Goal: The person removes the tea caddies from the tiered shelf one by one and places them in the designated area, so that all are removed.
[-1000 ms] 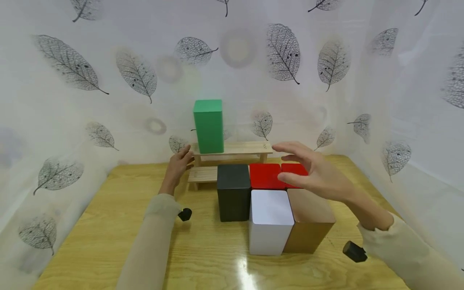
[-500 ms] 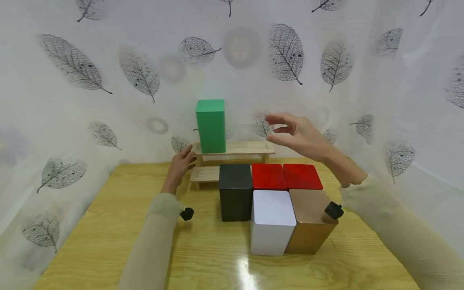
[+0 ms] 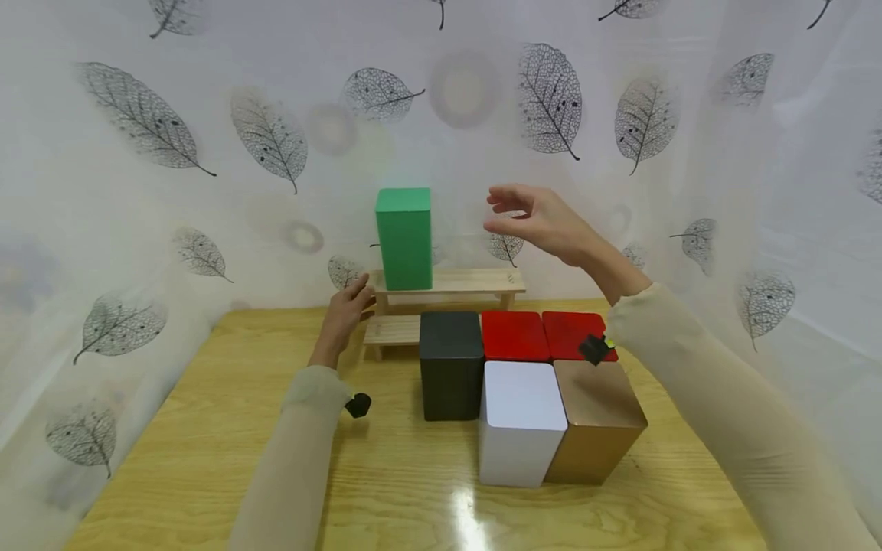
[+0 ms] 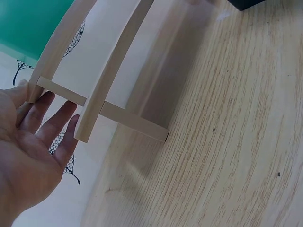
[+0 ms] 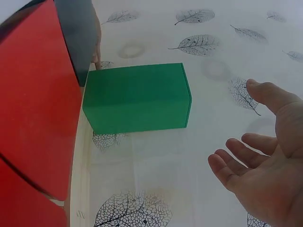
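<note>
A tall green box [image 3: 405, 243] stands upright on the upper step of a small wooden two-step stand [image 3: 475, 280]. At the stand's left end, my left hand [image 3: 343, 312] holds the upper step, thumb at the top and fingers behind and below, as the left wrist view shows on the stand's frame [image 4: 102, 97]. Up in the air to the right of the green box hovers my right hand [image 3: 547, 222], thumb and fingers spread in a loose curve with nothing between them. The right wrist view shows that hand [image 5: 270, 165] apart from the green box [image 5: 137, 99].
In front of the stand are a black box [image 3: 451, 367], two red boxes [image 3: 514, 335], a white box [image 3: 522, 428] and a brown box [image 3: 599, 421], close together on the wooden table [image 3: 207, 428]. A leaf-patterned curtain [image 3: 455, 153] rises behind and at the sides.
My right hand has risen from over the red boxes, moving up, away and leftward toward the green box's height. The left hand keeps its place on the stand.
</note>
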A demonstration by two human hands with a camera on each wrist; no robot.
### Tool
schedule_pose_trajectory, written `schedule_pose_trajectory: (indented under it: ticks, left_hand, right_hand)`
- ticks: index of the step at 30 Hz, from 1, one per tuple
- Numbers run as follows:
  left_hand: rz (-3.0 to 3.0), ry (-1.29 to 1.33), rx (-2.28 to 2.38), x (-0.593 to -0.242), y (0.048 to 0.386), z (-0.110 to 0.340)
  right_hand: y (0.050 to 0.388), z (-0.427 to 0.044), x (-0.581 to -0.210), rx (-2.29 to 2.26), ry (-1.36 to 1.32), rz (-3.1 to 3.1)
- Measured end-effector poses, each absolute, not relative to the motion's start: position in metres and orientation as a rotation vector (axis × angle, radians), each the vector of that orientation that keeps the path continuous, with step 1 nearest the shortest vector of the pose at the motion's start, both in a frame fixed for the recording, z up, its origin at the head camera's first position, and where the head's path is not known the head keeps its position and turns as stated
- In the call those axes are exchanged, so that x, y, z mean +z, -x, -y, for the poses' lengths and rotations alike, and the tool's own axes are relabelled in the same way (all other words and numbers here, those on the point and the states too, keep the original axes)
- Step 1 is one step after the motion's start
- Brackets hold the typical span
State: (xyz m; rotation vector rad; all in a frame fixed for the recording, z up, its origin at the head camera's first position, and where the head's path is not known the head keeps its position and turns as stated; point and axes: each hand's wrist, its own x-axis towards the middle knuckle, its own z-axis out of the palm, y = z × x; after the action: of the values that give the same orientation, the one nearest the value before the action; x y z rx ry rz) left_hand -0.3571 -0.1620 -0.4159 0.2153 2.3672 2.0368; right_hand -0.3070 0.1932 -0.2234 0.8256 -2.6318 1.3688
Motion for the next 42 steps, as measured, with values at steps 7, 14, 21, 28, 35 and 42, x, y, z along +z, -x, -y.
schedule_pose_trajectory:
  ticks: [7,14,21,28,35,42]
  left_hand:
    - [-2.362,-0.212,2.054,-0.417,0.359,0.163]
    - [-2.344,-0.195,2.058,-0.418,0.358,0.163]
    - [-2.348,-0.19,2.067,-0.417,0.359,0.162]
    - [-2.344,-0.175,2.068,-0.418,0.361,0.161]
    - [-2.348,-0.164,2.08,-0.417,0.361,0.161]
    - [-2.317,-0.165,2.086,-0.418,0.361,0.162]
  right_hand:
    - [0.334,-0.18,-0.219,1.398,-0.741,2.71]
    - [0.357,-0.166,-0.221,1.457,-0.699,2.737]
    - [0.37,-0.148,-0.227,1.508,-0.722,2.716]
    - [0.386,-0.13,-0.24,1.535,-0.717,2.704]
    - [0.39,-0.115,-0.244,1.588,-0.715,2.703]
    - [0.393,-0.105,-0.249,1.636,-0.685,2.7]
